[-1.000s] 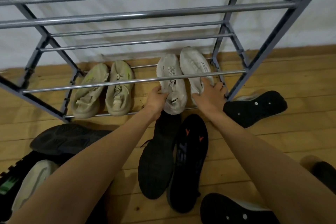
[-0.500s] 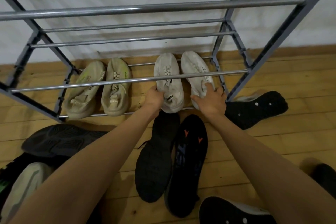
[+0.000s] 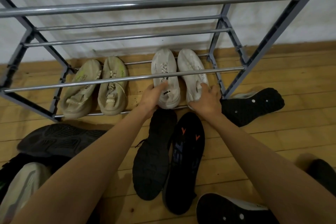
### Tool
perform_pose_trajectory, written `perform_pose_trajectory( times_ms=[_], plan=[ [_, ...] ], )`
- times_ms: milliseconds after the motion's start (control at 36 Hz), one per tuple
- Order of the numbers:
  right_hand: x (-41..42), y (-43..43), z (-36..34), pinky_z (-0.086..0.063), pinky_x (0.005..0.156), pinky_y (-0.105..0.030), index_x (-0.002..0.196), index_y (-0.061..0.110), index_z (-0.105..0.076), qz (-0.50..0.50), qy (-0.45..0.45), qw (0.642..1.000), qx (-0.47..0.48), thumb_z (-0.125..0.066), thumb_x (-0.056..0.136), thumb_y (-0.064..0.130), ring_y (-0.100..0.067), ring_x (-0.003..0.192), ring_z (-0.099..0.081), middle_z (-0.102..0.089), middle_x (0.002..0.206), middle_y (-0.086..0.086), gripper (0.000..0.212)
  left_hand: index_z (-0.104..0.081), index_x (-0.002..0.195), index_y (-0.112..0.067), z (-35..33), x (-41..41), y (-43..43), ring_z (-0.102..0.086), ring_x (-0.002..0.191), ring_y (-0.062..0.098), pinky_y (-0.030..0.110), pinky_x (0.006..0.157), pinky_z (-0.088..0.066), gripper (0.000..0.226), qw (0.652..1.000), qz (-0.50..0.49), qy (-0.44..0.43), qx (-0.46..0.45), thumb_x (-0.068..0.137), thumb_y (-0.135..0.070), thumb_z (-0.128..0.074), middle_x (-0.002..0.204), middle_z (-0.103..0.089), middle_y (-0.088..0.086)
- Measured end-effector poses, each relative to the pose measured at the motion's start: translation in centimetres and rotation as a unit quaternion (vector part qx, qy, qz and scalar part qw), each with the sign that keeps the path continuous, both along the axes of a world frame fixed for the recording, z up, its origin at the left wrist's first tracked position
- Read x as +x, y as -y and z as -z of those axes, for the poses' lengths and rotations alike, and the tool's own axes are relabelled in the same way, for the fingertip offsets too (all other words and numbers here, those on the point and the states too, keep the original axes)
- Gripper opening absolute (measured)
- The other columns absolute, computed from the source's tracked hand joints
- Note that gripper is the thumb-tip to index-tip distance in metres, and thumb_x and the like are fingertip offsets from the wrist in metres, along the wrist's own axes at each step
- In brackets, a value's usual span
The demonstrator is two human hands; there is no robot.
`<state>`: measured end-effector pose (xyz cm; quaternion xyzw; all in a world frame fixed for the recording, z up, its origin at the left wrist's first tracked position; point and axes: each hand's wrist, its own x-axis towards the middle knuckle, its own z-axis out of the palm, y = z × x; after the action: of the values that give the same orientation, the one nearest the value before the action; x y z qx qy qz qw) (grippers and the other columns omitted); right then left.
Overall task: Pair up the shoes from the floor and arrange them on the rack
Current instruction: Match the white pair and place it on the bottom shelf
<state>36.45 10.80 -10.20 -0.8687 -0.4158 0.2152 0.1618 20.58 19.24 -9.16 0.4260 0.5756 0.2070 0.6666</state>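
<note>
A grey metal shoe rack (image 3: 109,82) stands against the wall. On its bottom tier sit a beige pair (image 3: 80,92) (image 3: 112,89) at the left and a white pair to the right, toes toward the wall. My left hand (image 3: 151,95) grips the heel of the left white shoe (image 3: 164,67). My right hand (image 3: 206,100) grips the heel of the right white shoe (image 3: 190,65), fingers curled over its back. Both white shoes lie side by side under the tier's front bar.
Loose shoes lie sole-up on the wooden floor: two black ones (image 3: 154,151) (image 3: 183,160) between my arms, a black one (image 3: 252,105) by the rack's right leg, a dark one (image 3: 54,140) and a pale sole (image 3: 20,187) at the left, another black sole (image 3: 227,209) at the bottom.
Both hands have pushed the white pair further onto the bottom tier, toward the wall. The beige pair has not moved.
</note>
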Motion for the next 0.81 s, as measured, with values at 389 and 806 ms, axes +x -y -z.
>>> perform_pose_trajectory(
  times_ms=[389,806],
  plan=[
    [-1.7,0.0,-0.7,-0.035,0.104,-0.042,0.132,0.012,-0.039,-0.104,0.111,0.988,-0.015,-0.063,0.082,0.014,-0.033,0.132,-0.024,-0.031,0.138,-0.017,0.055,-0.045,0.135,-0.019,0.7,-0.8,0.0,-0.057,0.114,0.026,0.049,0.098,-0.048,0.056,0.997,0.051,0.003,0.056,0.084,-0.003,-0.063,0.128,-0.058,0.006],
    [-4.4,1.9,-0.9,-0.047,0.085,-0.037,0.108,0.006,-0.062,-0.205,0.028,0.977,0.051,-0.055,0.088,0.021,-0.027,0.105,-0.055,-0.061,0.108,-0.013,0.026,-0.034,0.142,-0.016,1.0,-1.4,2.3,-0.050,0.124,0.030,0.037,0.100,-0.042,0.058,0.979,0.079,-0.133,0.135,0.093,-0.043,-0.051,0.138,-0.051,0.010]
  ],
)
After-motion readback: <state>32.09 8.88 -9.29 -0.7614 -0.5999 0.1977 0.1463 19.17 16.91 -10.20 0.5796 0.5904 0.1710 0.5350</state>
